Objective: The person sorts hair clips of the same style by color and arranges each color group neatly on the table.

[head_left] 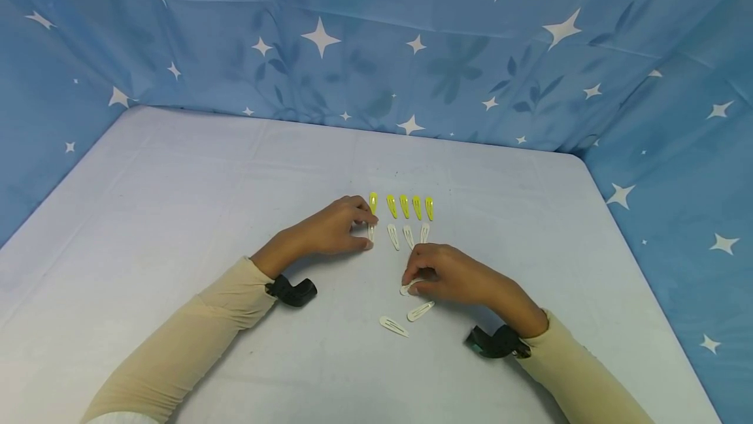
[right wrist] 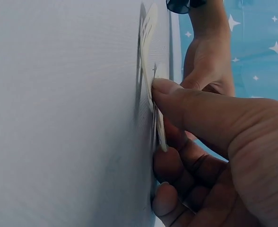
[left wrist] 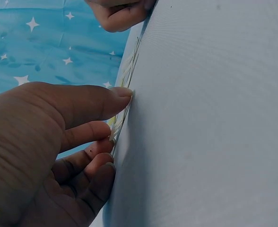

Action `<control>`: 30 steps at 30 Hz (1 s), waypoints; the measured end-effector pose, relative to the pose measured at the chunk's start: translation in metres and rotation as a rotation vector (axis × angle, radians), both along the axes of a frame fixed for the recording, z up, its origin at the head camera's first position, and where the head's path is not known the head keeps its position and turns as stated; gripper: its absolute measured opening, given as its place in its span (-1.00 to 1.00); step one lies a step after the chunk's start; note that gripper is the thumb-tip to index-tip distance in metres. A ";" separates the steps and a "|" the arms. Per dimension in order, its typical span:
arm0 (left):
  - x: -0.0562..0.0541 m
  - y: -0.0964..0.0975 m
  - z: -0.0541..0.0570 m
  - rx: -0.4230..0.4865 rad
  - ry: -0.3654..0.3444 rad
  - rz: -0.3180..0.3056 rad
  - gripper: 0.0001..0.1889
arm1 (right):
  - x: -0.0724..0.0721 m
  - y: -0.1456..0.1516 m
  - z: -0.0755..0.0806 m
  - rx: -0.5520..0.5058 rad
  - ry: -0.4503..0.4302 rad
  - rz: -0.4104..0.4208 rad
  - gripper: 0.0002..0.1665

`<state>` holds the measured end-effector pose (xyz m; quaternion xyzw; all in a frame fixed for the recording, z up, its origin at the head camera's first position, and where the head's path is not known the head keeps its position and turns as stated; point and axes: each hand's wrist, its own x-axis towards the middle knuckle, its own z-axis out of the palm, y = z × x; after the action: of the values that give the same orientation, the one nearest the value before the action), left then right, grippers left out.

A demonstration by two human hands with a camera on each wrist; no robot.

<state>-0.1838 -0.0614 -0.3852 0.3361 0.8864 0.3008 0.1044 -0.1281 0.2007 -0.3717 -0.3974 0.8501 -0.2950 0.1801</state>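
My left hand has its thumb and fingertips at the two ends of a white snap hair clip, which lies at the left end of a row. Three more white clips lie to its right. Above them runs a row of several yellow hair clips, the leftmost close to my left fingers. Lower down, my right hand pinches another white hair clip at the table surface; its fingers hide part of that clip. Two loose white clips, one near the right hand and one further left, lie below.
A white cloth covers the table. A blue curtain with white stars hangs behind it and along its sides. Black wrist devices, one on the left wrist and one on the right, stick out just above the table.
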 end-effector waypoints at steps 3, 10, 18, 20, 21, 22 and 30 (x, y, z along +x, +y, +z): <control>0.000 0.000 0.000 0.000 0.002 -0.001 -0.56 | 0.000 0.000 -0.001 -0.007 -0.003 -0.012 -0.83; 0.000 -0.001 0.001 0.000 0.007 -0.002 -0.56 | -0.001 -0.001 -0.002 -0.025 -0.004 -0.058 -0.76; 0.000 -0.001 0.002 -0.005 -0.005 0.000 -0.56 | -0.002 0.000 0.001 -0.094 0.009 -0.183 -0.79; 0.000 -0.001 0.003 -0.006 -0.010 0.002 -0.56 | -0.002 0.001 0.001 -0.111 0.008 -0.218 -0.78; 0.000 -0.001 0.003 -0.004 -0.009 0.002 -0.56 | -0.003 0.001 0.001 -0.121 0.006 -0.233 -0.78; 0.000 -0.001 0.003 -0.003 -0.010 0.003 -0.56 | -0.003 0.001 0.001 -0.129 0.001 -0.250 -0.78; 0.000 -0.001 0.001 0.007 -0.006 -0.006 -0.56 | -0.008 0.007 -0.001 -0.198 0.000 -0.349 -0.84</control>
<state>-0.1840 -0.0625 -0.3841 0.3381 0.8839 0.3048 0.1069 -0.1358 0.2082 -0.3727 -0.2598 0.8729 -0.4038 0.0864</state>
